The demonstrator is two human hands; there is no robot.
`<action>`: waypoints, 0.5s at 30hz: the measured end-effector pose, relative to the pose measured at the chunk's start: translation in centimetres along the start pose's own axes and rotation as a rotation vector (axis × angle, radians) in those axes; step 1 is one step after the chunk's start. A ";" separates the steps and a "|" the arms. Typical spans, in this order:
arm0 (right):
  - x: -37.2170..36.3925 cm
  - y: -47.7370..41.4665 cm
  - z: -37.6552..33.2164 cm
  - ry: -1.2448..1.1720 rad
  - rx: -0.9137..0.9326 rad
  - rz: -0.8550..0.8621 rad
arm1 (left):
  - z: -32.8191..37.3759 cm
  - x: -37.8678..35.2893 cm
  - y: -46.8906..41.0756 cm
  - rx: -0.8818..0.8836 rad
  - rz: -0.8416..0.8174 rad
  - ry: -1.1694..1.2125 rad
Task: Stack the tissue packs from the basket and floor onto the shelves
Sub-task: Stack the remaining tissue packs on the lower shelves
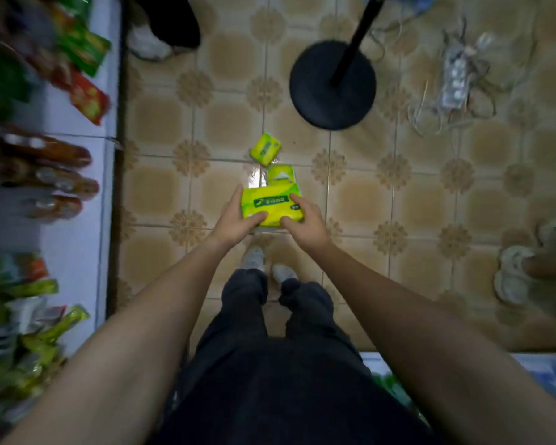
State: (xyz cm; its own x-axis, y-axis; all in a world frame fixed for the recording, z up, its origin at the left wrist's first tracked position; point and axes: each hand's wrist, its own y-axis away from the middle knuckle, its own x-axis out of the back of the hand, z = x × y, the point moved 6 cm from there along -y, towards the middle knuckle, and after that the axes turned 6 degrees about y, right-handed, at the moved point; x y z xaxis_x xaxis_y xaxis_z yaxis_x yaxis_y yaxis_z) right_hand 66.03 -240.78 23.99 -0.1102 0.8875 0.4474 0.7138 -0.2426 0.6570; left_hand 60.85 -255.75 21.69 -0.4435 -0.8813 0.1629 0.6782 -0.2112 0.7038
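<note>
Both hands, left hand (235, 224) and right hand (304, 221), clamp tissue pack (272, 203) by its ends; probably soft, light, slick wrap. 2 more packs (265, 149) just beyond.

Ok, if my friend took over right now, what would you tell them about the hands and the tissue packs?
Left hand: gripping the left end of the big yellow-green tissue pack.
Right hand: gripping its right end; the pack is held over the tiled floor.
Two smaller packs lie on the floor beyond it: the near pack and the far pack.
The shelves are on the left. No basket in view.
Done: one pack in hand.
Left: shelve it, then fetch the two floor packs.
</note>
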 end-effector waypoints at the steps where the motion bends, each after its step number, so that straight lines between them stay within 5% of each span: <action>1: 0.6 1.0 -2.4 0.025 0.053 -0.005 | 1.7 1.2 1.6 -0.031 0.025 0.039; 8: 1.3 7.1 -15.7 0.103 0.463 -0.019 | 7.5 10.6 10.9 -0.237 0.394 0.252; 15: -4.4 14.7 -22.2 0.131 0.695 -0.174 | 4.7 17.7 21.4 -0.330 0.728 0.441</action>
State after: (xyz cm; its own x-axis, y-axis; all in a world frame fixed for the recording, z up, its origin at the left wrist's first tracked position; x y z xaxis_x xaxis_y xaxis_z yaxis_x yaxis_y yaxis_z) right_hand 61.64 -257.00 45.14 -0.3131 0.8260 0.4688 0.9480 0.2417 0.2073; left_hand 64.72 -273.86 42.89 0.3776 -0.9116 0.1623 0.8663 0.4097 0.2857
